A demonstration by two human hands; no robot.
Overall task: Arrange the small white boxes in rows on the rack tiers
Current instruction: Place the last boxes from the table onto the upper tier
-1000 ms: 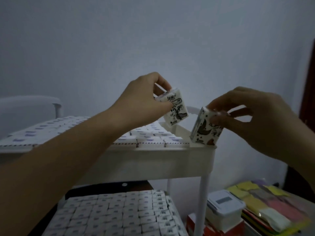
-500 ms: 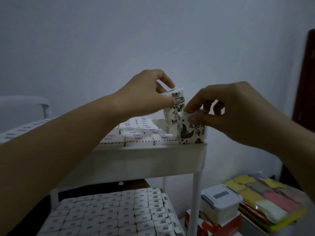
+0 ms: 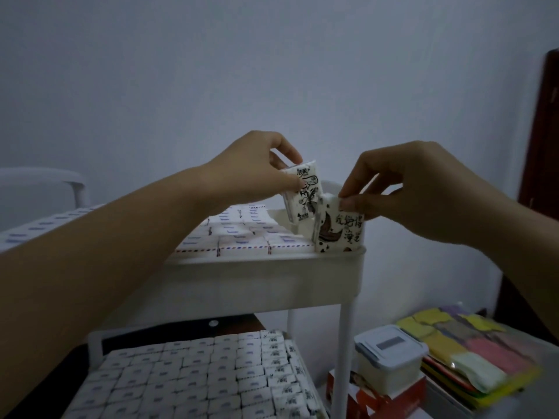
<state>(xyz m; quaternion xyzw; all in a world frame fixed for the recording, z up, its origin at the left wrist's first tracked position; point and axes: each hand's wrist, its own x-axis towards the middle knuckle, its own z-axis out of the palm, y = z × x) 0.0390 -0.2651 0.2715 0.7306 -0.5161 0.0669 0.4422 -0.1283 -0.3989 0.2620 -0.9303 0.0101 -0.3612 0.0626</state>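
The white rack's top tier (image 3: 260, 282) carries rows of small white boxes (image 3: 242, 237) lying flat. At its right end my right hand (image 3: 402, 189) pinches an upright white box with black drawings (image 3: 338, 231), which stands at the tier's front right corner. Just behind it my left hand (image 3: 254, 167) grips a second drawn box (image 3: 304, 192), held upright and slightly tilted above the gap. The lower tier (image 3: 96, 337) is packed with several rows of the same small boxes (image 3: 196, 376).
Right of the rack's white leg (image 3: 344, 358) a lidded plastic container (image 3: 390, 358) sits on a red carton (image 3: 384, 400). Further right lie coloured packets in a clear bag (image 3: 472, 349). A wall stands close behind; a dark door edge (image 3: 541, 131) is at far right.
My right hand has brought its box from a tilted pose at the rack's edge down upright into the tier's corner. My left hand has lowered its box a little beside it.
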